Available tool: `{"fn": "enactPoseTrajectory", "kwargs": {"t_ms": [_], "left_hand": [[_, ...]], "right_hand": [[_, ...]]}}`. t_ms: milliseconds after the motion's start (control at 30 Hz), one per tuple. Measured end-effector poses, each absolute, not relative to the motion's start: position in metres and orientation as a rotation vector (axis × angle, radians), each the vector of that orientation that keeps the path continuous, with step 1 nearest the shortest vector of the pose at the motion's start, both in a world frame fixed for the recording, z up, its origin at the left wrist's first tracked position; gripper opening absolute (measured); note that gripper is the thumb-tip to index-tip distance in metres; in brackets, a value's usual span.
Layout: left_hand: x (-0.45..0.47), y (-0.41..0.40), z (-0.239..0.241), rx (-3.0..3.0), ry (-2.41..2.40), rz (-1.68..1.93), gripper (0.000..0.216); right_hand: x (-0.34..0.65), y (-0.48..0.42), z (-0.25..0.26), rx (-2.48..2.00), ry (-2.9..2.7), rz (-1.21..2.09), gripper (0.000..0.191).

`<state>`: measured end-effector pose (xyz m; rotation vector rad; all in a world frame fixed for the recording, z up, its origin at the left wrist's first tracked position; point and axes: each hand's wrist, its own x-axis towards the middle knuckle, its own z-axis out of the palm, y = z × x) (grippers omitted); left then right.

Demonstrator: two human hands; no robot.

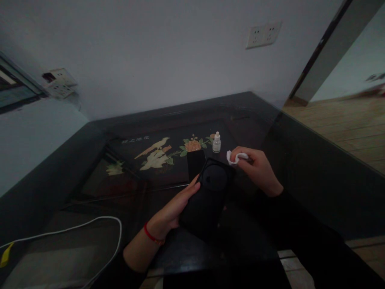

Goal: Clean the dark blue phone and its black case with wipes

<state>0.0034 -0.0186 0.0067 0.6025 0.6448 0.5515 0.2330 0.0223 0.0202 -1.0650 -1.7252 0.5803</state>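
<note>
A phone (206,208) is held by the left hand (177,205); a cloth (230,157) is pinched by the right hand (259,167).

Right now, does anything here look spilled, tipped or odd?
Nothing stands out: the phone sits in your left hand, the small bottle stands upright, and no spill shows, though the dim picture could hide drops.
</note>
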Motion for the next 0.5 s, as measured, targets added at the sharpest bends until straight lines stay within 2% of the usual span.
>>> {"fn": "enactPoseTrajectory", "kwargs": {"t_ms": [300,500], "left_hand": [[0.006,-0.023,0.003,0.633,0.634,0.499,0.076],[0.001,-0.018,0.004,0.549,0.618,0.553,0.074]], "right_hand": [[0.225,0.023,0.016,-1.056,-1.767,0.705,0.024],[0.239,0.028,0.014,-1.156,-1.678,0.635,0.020]]}}
